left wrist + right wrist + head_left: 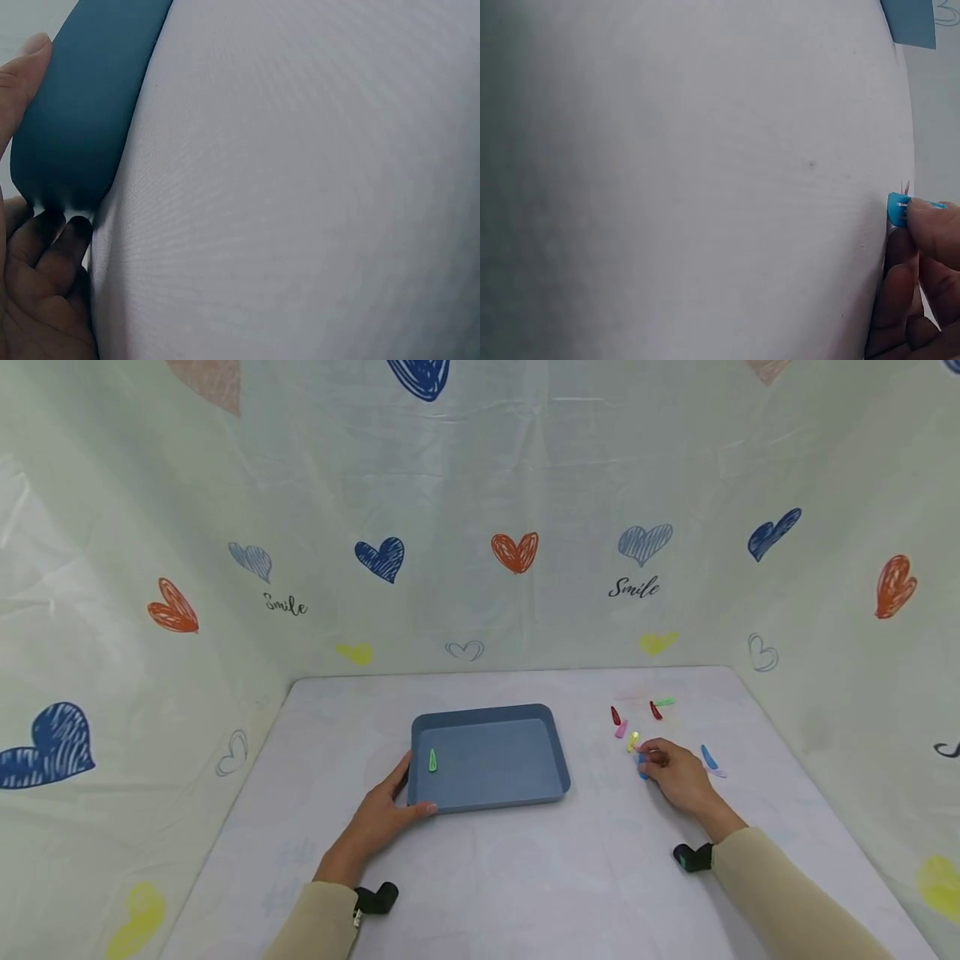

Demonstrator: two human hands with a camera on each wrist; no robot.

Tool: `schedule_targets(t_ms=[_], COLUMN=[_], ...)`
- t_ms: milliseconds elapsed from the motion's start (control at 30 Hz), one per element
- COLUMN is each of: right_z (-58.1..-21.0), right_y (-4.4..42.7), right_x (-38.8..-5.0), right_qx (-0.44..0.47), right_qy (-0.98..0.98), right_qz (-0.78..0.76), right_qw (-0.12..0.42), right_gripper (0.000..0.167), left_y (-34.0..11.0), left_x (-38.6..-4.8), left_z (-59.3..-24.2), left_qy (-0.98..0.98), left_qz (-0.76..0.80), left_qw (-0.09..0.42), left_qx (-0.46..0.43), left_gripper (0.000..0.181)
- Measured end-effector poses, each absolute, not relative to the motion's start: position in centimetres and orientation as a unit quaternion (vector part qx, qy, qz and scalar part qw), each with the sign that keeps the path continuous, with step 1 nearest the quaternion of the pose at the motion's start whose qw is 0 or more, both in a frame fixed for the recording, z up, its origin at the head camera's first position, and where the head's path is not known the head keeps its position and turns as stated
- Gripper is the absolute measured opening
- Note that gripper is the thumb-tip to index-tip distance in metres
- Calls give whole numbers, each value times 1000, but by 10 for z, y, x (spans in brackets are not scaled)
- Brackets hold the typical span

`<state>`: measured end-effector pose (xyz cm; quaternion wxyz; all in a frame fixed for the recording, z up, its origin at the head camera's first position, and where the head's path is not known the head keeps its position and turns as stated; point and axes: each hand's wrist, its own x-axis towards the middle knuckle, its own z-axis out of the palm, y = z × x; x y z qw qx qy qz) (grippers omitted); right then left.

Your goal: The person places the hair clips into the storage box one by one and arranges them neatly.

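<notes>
A blue-grey rectangular tray [495, 806] lies on the table, with one green snap hair clip [432, 760] inside near its left end. My left hand [378, 818] grips the tray's near left corner, thumb at the near rim and fingers along the left side; the left wrist view shows the tray wall [82, 105] between thumb and fingers. To the right of the tray, my right hand [678, 777] pinches a blue hair clip [897, 209] between thumb and fingertips, low over the table. Just beyond those fingertips lies a yellow clip [633, 741].
More clips lie around the right hand: a red one [616, 716], a pink one [622, 729], another red one [656, 711] beside a light green one [665, 702], and a blue one [708, 757] by a pale purple one [717, 772]. A heart-printed curtain [465, 602] stands behind the table.
</notes>
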<state>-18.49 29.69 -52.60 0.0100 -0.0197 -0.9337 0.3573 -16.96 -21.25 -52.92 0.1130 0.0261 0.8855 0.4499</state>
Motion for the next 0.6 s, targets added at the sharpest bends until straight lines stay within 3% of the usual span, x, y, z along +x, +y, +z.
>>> schedule_targets(t_ms=[600], right_z=[-503], right_y=[282], right_x=[-192], right_qx=[-45], right_qy=[-867], right_qz=[496], right_qw=[5], right_gripper=[25], left_y=[-212], left_x=[-169], left_z=[-530], left_qy=[883], left_qz=[455], left_qw=[110], left_qx=[32], left_gripper=[114])
